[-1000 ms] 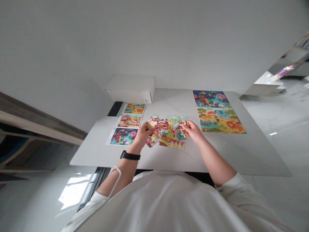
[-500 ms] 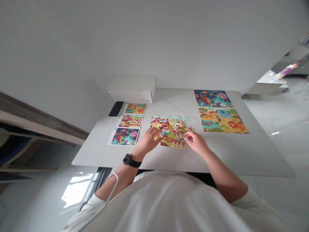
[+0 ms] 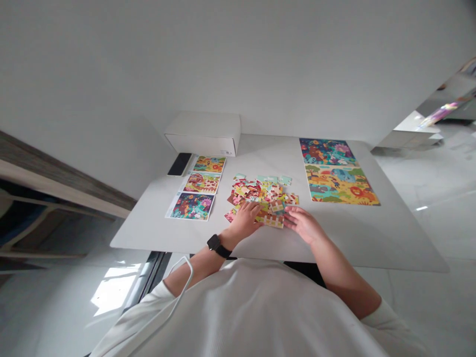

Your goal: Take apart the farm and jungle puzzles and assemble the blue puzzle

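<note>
A heap of jigsaw puzzle pieces (image 3: 253,189) lies in the middle of the table, in red, pink, green and yellow. Along its near side runs a joined strip of fence pieces (image 3: 273,221). My left hand (image 3: 245,221) rests over the heap's near left part, fingers stretched forward onto the pieces and the strip's left end. What lies beneath the palm is hidden. At the strip's right end is my right hand (image 3: 303,225), fingers apart and tips close to the edge pieces. Nothing shows in its grasp. A loose pink piece (image 3: 230,214) lies left of my left hand.
On the left lie three small picture sheets (image 3: 192,206) and a phone (image 3: 180,164). Behind them a white box (image 3: 208,144) stands against the wall. Two finished puzzles (image 3: 340,183) lie at the right of the white table (image 3: 390,233).
My left hand has slid right and towards me over the strip, uncovering pieces on the left. My right hand has moved slightly nearer me, and its pinched fingers have spread.
</note>
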The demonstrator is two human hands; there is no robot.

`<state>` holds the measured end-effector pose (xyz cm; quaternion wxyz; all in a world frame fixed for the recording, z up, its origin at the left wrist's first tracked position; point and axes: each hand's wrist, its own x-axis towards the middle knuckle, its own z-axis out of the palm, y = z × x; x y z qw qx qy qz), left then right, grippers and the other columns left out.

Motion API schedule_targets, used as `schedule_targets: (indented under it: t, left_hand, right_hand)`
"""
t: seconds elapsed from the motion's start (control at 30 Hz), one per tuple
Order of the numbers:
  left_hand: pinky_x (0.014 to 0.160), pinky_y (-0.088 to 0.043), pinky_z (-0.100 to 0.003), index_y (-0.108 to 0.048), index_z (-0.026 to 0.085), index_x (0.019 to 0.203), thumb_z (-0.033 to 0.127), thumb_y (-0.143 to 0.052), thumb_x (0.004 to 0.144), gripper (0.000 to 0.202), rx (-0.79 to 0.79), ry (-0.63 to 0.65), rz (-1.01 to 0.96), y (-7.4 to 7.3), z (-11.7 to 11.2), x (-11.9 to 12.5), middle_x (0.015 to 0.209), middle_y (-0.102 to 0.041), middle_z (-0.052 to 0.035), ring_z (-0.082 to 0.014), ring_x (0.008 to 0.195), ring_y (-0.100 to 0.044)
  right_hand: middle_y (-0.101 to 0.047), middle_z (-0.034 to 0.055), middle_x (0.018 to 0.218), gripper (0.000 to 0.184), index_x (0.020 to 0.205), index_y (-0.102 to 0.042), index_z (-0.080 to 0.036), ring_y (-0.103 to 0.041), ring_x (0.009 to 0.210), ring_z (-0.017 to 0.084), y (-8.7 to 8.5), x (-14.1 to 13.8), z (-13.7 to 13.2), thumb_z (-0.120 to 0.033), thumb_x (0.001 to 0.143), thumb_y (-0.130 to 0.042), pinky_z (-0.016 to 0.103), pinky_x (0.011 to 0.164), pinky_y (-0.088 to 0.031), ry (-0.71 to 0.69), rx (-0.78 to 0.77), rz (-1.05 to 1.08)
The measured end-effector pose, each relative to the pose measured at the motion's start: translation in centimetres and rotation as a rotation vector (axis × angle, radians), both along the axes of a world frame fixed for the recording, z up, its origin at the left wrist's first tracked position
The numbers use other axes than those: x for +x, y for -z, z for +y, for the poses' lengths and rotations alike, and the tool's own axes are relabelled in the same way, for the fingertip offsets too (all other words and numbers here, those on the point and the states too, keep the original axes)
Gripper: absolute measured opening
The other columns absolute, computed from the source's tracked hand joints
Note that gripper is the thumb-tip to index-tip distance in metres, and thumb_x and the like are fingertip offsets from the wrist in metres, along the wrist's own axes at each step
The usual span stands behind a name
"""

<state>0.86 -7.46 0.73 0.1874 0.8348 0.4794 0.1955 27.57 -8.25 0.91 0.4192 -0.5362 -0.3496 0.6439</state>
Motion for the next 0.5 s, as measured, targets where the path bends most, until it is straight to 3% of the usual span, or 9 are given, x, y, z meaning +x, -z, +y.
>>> schedule_targets:
  t: [0.1, 0.2, 0.33, 0.5]
  left_hand:
    - [0.119, -0.049, -0.052, -0.065, 0.023, 0.141, 0.022, -0.083, 0.086, 0.058, -0.019, -0.002, -0.045, 0.1, -0.2, 0.1, 0.143, -0.066, -0.0143, -0.0333, 0.135, -0.062]
    - [0.118, -0.05, -0.051, -0.065, 0.023, 0.141, 0.017, -0.082, 0.084, 0.06, -0.037, -0.01, -0.079, 0.2, -0.6, 0.2, 0.142, -0.067, -0.0135, -0.0325, 0.134, -0.063]
    - [0.118, -0.049, -0.051, -0.065, 0.024, 0.143, 0.014, -0.08, 0.083, 0.062, -0.059, -0.005, -0.064, 0.0, -1.1, 0.2, 0.142, -0.067, -0.0132, -0.0322, 0.133, -0.063]
    - [0.12, -0.045, -0.058, -0.061, 0.025, 0.146, 0.032, -0.092, 0.079, 0.075, -0.044, -0.038, 0.074, -0.4, -0.3, -0.2, 0.151, -0.06, -0.0157, -0.0387, 0.139, -0.055]
  right_hand:
    - [-0.078, 0.0077, 0.114, 0.036, 0.102, -0.07, -0.027, -0.076, 0.103, 0.027, 0.2, -0.4, 0.2, -0.046, 0.075, -0.083, 0.043, 0.086, -0.066, 0.041, 0.009, 0.031]
    - [-0.077, 0.0052, 0.103, 0.04, 0.104, -0.071, -0.026, -0.075, 0.093, 0.025, 0.9, -1.0, 0.0, -0.048, 0.073, -0.082, 0.04, 0.08, -0.065, 0.018, 0.094, -0.128]
    - [-0.079, 0.0042, 0.106, 0.038, 0.111, -0.074, -0.026, -0.075, 0.089, 0.023, 1.9, -1.6, -0.3, -0.032, 0.073, -0.079, 0.041, 0.085, -0.063, -0.159, 0.248, -0.483]
    - [-0.079, 0.0057, 0.118, 0.04, 0.122, -0.073, -0.027, -0.077, 0.098, 0.022, 1.6, -1.0, 0.7, -0.026, 0.082, -0.07, 0.041, 0.093, -0.062, -0.325, 0.368, -0.453]
